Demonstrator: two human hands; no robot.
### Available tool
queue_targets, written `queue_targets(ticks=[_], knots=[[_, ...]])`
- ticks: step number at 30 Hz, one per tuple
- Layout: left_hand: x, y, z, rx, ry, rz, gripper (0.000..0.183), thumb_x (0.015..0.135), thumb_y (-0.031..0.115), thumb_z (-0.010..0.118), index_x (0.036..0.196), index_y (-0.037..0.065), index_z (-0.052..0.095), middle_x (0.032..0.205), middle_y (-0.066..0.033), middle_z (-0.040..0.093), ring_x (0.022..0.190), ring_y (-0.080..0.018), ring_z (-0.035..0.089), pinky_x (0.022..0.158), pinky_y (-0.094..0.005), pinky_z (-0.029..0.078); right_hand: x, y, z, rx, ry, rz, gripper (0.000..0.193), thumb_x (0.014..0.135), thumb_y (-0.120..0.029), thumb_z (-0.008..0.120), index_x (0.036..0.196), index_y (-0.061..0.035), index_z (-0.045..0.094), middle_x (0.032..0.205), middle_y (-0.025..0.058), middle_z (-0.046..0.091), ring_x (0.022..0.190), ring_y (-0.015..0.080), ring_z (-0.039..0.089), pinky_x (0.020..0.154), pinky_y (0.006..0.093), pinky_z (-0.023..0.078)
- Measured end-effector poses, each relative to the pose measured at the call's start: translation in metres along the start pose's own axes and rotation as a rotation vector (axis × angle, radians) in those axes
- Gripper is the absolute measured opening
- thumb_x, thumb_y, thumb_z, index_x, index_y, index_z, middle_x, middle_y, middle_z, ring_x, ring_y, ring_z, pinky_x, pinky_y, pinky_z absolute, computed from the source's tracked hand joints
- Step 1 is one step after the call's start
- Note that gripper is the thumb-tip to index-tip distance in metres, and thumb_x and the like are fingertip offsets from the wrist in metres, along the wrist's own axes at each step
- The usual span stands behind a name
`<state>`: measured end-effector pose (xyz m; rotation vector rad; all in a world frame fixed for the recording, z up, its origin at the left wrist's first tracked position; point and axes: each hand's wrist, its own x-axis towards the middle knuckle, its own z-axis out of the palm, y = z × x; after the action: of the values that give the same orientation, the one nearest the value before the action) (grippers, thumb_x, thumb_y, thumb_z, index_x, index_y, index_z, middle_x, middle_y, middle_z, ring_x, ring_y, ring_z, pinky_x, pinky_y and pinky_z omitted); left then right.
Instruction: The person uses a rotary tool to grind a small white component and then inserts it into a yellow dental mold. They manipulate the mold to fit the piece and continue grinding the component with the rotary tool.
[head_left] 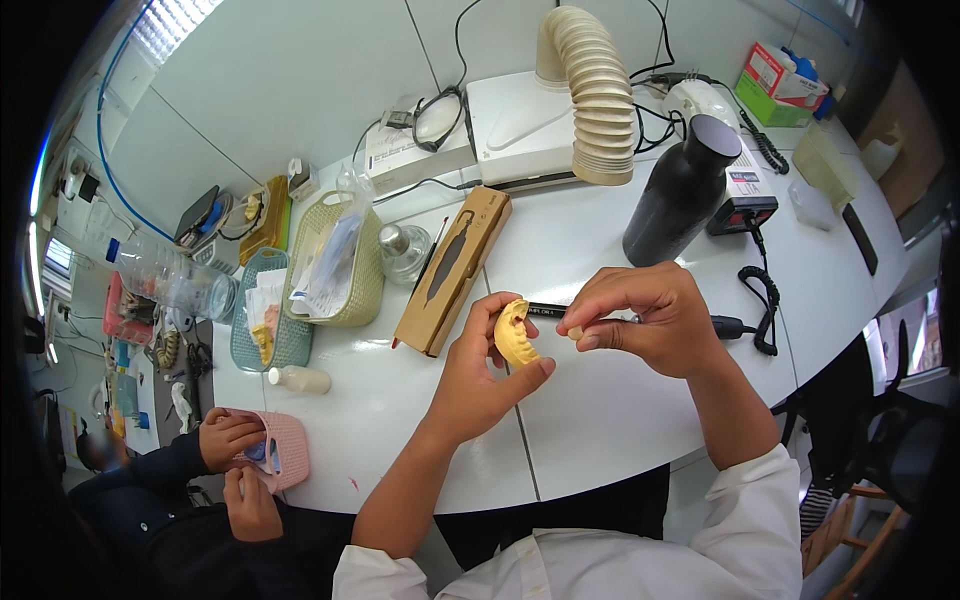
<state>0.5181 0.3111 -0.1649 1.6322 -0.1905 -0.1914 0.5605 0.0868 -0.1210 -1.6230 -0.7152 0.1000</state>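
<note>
My left hand [465,385] is closed around a yellow dental cast [516,342], a curved arch with a row of teeth and a darker reddish spot near its upper end. Just right of it, my right hand [648,315] pinches a tiny cream-coloured piece [575,333] between thumb and fingertips. The piece looks like a dental crown, though it is too small to be sure. It is held apart from the cast. Behind both hands a black handpiece [546,311] lies on the white table [590,430], its middle hidden by my right hand.
A black bottle [675,200] stands beyond my right hand, near a control box [742,215] with a coiled cord. A flexible suction hose [600,100] hangs behind. Leftward are a cardboard box [455,270], a green basket [365,285] and a co-worker's hands [245,470] at a pink basket [292,450].
</note>
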Motion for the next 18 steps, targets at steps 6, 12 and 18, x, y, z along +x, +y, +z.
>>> queue_targets(ticks=[6,12,18], knots=[[0.002,0.010,0.003,0.797,-0.102,0.117,0.072,0.072,0.026,0.087,0.132,0.006,0.053,0.123,-0.0125,0.054,0.115,-0.0315,0.050,0.099,-0.0411,0.041,-0.003,-0.001,-0.002,0.203,-0.048,0.007,0.014,0.082,-0.005,0.079,0.095,-0.0024,0.075,0.088,0.0065,0.074,0.081,0.0118,0.069,0.076,0.0245,0.054],[0.002,0.011,0.000,0.867,-0.171,0.079,0.072,0.069,0.025,0.088,0.133,0.008,0.058,0.122,-0.0114,0.053,0.116,-0.0300,0.048,0.101,-0.0403,0.039,-0.009,0.006,0.004,0.679,-0.037,0.170,0.014,0.084,-0.008,0.078,0.092,0.0009,0.071,0.087,0.0092,0.072,0.083,0.0145,0.070,0.078,0.0276,0.057],[-0.002,0.015,-0.010,0.927,-0.163,0.084,0.076,0.070,0.024,0.087,0.137,0.006,0.055,0.124,-0.0090,0.054,0.116,-0.0258,0.049,0.099,-0.0378,0.040,-0.008,0.013,0.009,0.783,-0.068,0.183,0.016,0.084,-0.011,0.079,0.090,0.0011,0.069,0.086,0.0099,0.072,0.081,0.0160,0.071,0.077,0.0281,0.057]])
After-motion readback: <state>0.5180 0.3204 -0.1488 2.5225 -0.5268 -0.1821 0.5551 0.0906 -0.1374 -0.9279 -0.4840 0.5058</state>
